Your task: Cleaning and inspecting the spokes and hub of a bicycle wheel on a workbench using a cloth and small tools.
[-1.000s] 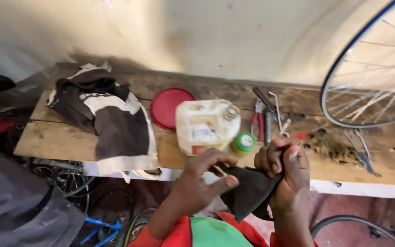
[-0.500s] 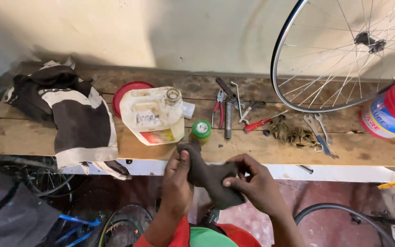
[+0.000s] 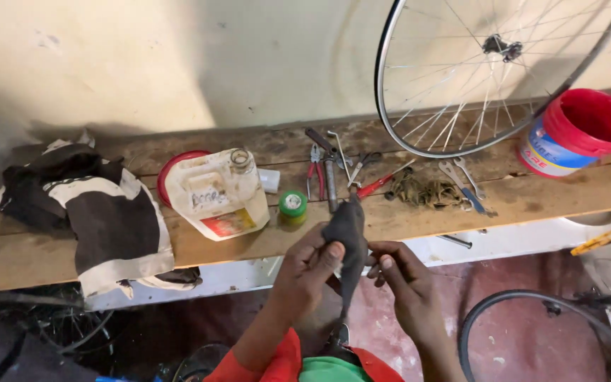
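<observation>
My left hand (image 3: pixel 309 265) pinches a dark grey strip of rubber, likely a piece of inner tube (image 3: pixel 348 233), between thumb and fingers. The strip stands upright in front of the bench edge and hangs down toward my lap. My right hand (image 3: pixel 399 276) holds the same strip lower down on its right side, fingers curled against it. Both hands are just in front of a wooden bench (image 3: pixel 461 212), below a small green-lidded tin (image 3: pixel 293 206).
On the bench lie a dirty white plastic jug (image 3: pixel 217 198) over a red lid (image 3: pixel 171 170), a black-and-white cloth (image 3: pixel 86 212), pliers (image 3: pixel 316 177), several wrenches (image 3: pixel 461 177), a chain tangle (image 3: pixel 426 191) and a red bucket (image 3: pixel 581 131). A bicycle wheel (image 3: pixel 489 71) leans on the wall; a tyre (image 3: pixel 532 332) stands at lower right.
The rubber piece was held flat and wide between both hands; now it is turned upright and folded narrow. The view has shifted right, showing the wheel and red bucket.
</observation>
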